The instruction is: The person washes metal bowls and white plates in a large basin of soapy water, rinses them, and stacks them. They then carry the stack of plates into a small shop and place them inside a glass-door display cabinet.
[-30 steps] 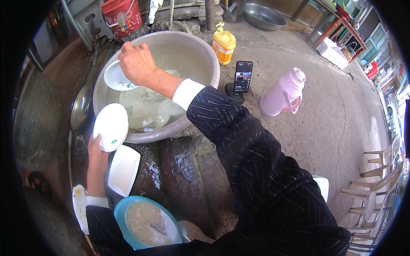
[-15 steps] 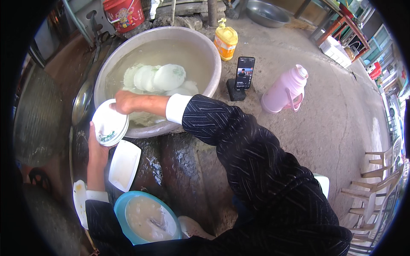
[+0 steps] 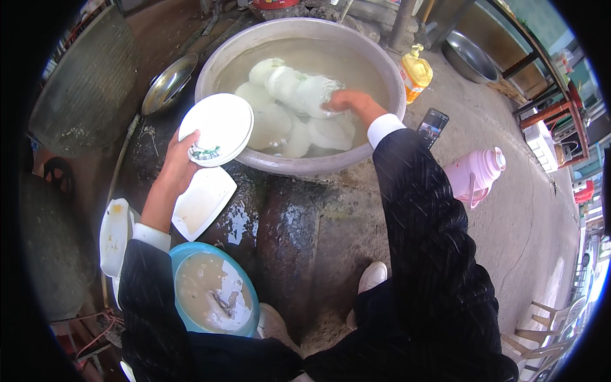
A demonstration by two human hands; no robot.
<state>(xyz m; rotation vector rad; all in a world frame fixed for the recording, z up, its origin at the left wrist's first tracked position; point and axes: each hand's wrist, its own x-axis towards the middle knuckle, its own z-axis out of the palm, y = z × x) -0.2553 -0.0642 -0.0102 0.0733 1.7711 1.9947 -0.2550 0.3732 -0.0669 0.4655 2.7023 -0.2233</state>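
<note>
My left hand (image 3: 178, 162) grips a small stack of white plates (image 3: 219, 124) with a green pattern near the rim, held tilted over the near left edge of a large round basin (image 3: 299, 167). The thumb lies on the top plate. In the basin's cloudy water, several white plates (image 3: 270, 127) lie overlapping. My right hand (image 3: 350, 100) reaches into the water at the right end of that row, its fingers closed at the edge of a white plate (image 3: 315, 95). Water partly hides the fingertips.
A white rectangular dish (image 3: 203, 200) and a blue basin (image 3: 251, 312) of murky water stand near my left arm. Soiled white dishes (image 3: 114, 232) lie farther left. Beyond my right arm are a yellow pump bottle (image 3: 415, 73), a phone (image 3: 433, 127) and a pink thermos (image 3: 474, 172).
My right hand has left the plate stack and moved right into the basin water, to the plates there. My left hand still holds the stack. The view has shifted.
</note>
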